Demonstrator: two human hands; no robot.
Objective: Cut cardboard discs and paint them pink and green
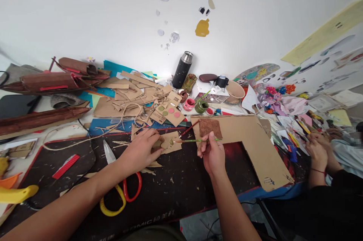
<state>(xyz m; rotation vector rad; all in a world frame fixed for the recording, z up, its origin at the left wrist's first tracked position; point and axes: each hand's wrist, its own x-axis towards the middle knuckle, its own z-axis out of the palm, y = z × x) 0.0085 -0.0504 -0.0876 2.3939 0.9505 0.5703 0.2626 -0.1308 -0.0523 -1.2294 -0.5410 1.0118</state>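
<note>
My right hand (214,152) is closed around a thin paintbrush (188,141) with green on its handle. The brush tip points left and touches or hovers just over a green dab on a small cardboard piece (176,146). At that piece's left edge my left hand (146,146) holds it down with bent fingers. A second stick-like brush (188,129) with a reddish-brown handle lies behind, slanting to a brown-painted square (210,127) on a large L-shaped cardboard (263,146). Another small card (171,113) with green and pink painted dots lies behind the left hand.
Scissors (113,180) lie open-bladed by my left forearm. Paint jars (202,107), a black flask (182,70) and cardboard scraps (136,95) stand along the wall. A brown cardboard boat (51,80) sits at left. Another person's hands (317,150) work at right.
</note>
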